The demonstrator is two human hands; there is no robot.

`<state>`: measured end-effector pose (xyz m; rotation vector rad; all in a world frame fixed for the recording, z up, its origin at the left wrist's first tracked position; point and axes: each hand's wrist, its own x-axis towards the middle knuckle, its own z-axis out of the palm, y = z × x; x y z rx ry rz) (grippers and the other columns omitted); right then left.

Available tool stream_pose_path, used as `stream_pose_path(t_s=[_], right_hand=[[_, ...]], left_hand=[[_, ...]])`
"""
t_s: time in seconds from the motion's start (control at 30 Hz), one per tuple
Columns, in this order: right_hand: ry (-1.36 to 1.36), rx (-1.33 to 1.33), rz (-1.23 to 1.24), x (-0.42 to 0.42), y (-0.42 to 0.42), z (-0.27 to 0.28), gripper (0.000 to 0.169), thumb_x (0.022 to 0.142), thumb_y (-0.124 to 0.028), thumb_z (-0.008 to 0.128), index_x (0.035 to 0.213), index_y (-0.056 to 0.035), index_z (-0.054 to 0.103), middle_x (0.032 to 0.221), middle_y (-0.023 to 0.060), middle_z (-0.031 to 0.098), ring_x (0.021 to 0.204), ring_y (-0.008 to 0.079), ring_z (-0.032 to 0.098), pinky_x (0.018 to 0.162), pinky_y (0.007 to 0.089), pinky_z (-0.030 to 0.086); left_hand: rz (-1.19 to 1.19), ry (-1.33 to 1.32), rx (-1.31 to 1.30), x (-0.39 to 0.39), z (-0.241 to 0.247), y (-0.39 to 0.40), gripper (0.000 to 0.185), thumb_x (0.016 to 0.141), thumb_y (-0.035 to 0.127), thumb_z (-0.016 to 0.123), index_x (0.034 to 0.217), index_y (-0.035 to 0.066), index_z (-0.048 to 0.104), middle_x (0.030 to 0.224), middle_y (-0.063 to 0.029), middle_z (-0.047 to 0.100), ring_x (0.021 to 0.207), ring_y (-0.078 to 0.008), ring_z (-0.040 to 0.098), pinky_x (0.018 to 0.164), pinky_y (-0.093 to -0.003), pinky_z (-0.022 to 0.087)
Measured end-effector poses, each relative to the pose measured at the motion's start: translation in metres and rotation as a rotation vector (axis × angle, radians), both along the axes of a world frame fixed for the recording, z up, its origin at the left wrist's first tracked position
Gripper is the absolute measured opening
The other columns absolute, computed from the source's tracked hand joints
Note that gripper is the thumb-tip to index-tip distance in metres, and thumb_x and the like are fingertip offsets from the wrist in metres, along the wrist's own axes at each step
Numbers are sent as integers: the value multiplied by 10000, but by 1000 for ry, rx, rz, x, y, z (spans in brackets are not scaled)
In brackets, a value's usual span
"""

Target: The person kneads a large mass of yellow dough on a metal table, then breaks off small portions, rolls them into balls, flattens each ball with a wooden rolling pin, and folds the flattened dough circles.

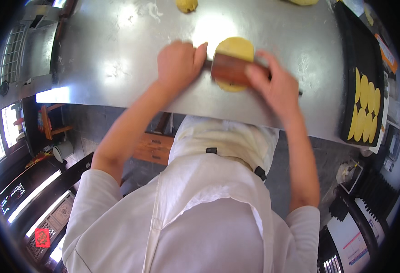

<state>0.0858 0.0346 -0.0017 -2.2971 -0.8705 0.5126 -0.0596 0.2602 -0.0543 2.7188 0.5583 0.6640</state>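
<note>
A wooden rolling pin (232, 69) with a thick reddish-brown barrel lies across a flat yellow dough disc (235, 47) on the metal worktop (135, 68). The disc shows above and below the barrel. My left hand (180, 63) is closed around the pin's thin dark handle at the left. Slightly blurred, my right hand (276, 80) grips the other end, its thumb and fingers over the barrel's right end.
A black baking tray (357, 41) at the right edge holds several yellow oval pieces (363, 92) in two rows. A yellow dough ball (186, 5) lies at the far side, with more yellow dough (304, 1) at the far right.
</note>
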Motion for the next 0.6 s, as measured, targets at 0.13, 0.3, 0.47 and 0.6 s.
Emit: stream_pose_path(t_s=[0.13, 0.3, 0.47, 0.6], right_hand=[[-121, 30, 122, -29, -24, -5, 909, 736, -718, 834, 1379, -104, 645, 989, 168, 789, 912, 326, 778, 822, 403, 598], [440, 163, -220, 28, -9, -5, 688, 887, -597, 793, 1283, -42, 706, 858, 91, 745, 722, 166, 717, 641, 301, 554], [100, 246, -557, 49, -70, -34, 570, 1067, -576, 536, 1200, -51, 713, 881, 63, 728, 722, 179, 710, 718, 327, 547], [-315, 170, -620, 42, -85, -48, 578, 1062, -614, 509, 1285, -105, 668, 994, 107, 779, 811, 297, 755, 827, 370, 562]], left_hand=[[1, -4, -25, -33, 0, -24, 500, 1011, 339, 636, 594, 66, 612, 617, -159, 586, 606, -373, 593, 577, -496, 466], [78, 169, -640, 23, 40, 15, 467, 1040, 387, 638, 839, -22, 739, 778, -183, 705, 706, -342, 679, 673, -434, 536], [-114, 103, -598, 67, 27, -1, 494, 967, 340, 742, 1269, -43, 662, 1089, -181, 754, 967, -331, 716, 882, -407, 564], [-160, 369, -492, 82, 22, -11, 432, 872, 301, 817, 1200, 35, 721, 1052, -168, 744, 961, -330, 718, 868, -441, 593]])
